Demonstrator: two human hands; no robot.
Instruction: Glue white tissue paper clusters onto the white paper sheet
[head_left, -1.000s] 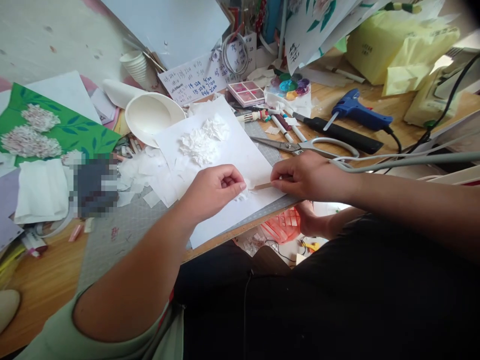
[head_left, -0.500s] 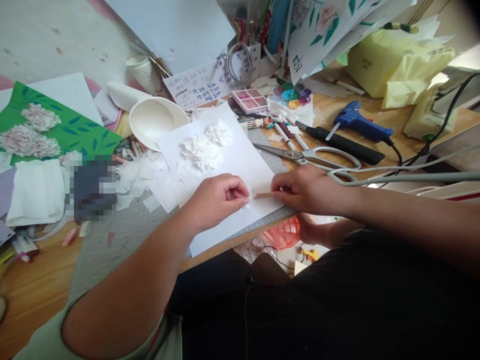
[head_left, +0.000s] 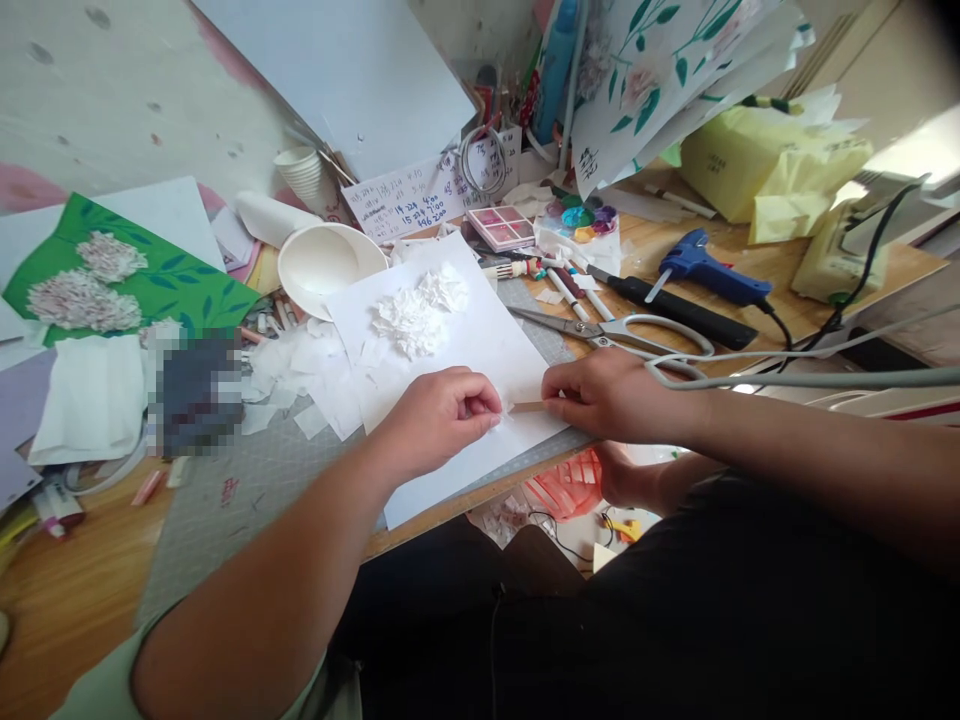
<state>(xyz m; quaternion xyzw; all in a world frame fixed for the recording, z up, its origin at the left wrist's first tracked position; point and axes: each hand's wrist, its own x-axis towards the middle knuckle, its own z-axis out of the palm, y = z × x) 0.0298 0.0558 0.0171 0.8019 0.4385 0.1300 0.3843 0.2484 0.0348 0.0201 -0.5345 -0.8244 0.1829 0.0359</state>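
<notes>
My right hand (head_left: 607, 396) is closed around a flat brown stick (head_left: 529, 407), which points left. At the stick's tip, the thumb and fingers of my left hand (head_left: 446, 415) are pinched together. A thin whitish scrap (head_left: 505, 411) shows at those fingertips, looking like tissue paper, though its shape is hard to make out. Both hands are over a white sheet of paper (head_left: 439, 480). Two clusters of crumpled white paper petals (head_left: 416, 315) sit on the sheet's upper part, beyond my left hand.
Large scissors (head_left: 592, 330) lie beyond my right hand, with a blue glue gun (head_left: 709, 268) behind them. A white paper cup (head_left: 330, 262) and loose paper squares (head_left: 296, 365) are left of the sheet. A grey cutting mat (head_left: 217, 520) lies beneath; the table edge (head_left: 420, 525) is close.
The camera view has shifted slightly. My left fingertips have come a little closer to the stick's tip; my right hand keeps the same hold on the stick.
</notes>
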